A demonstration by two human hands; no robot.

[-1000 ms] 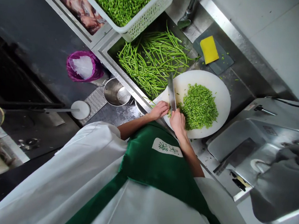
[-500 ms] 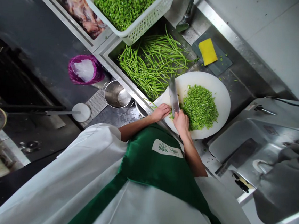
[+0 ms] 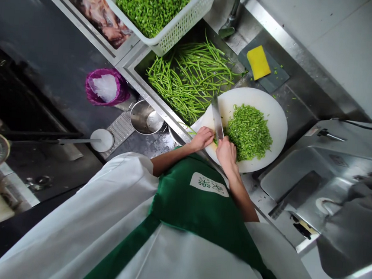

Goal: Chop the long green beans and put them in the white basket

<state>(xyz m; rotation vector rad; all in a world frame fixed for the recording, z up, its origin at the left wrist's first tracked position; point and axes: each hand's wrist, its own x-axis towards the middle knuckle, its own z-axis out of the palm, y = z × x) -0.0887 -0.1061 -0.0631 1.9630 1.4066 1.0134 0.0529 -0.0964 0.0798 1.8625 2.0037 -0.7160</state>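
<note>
A round white cutting board (image 3: pixel 273 110) carries a heap of chopped green beans (image 3: pixel 249 132). My right hand (image 3: pixel 226 153) is closed round the handle of a cleaver (image 3: pixel 217 118), whose blade stands on the board just left of the heap. My left hand (image 3: pixel 201 138) rests curled at the board's left edge, pressing down a small bunch of beans beside the blade; the bunch is mostly hidden under the fingers.
A steel sink (image 3: pixel 137 63) beside the board holds long whole green beans (image 3: pixel 188 76). A white basket (image 3: pixel 183 26) of chopped beans sits above it. A yellow sponge (image 3: pixel 258 62) lies on a grey mat. A steel machine (image 3: pixel 332 178) stands at the right.
The cleaver has shifted slightly right toward the heap and both hands have followed it; the view has drifted a little.
</note>
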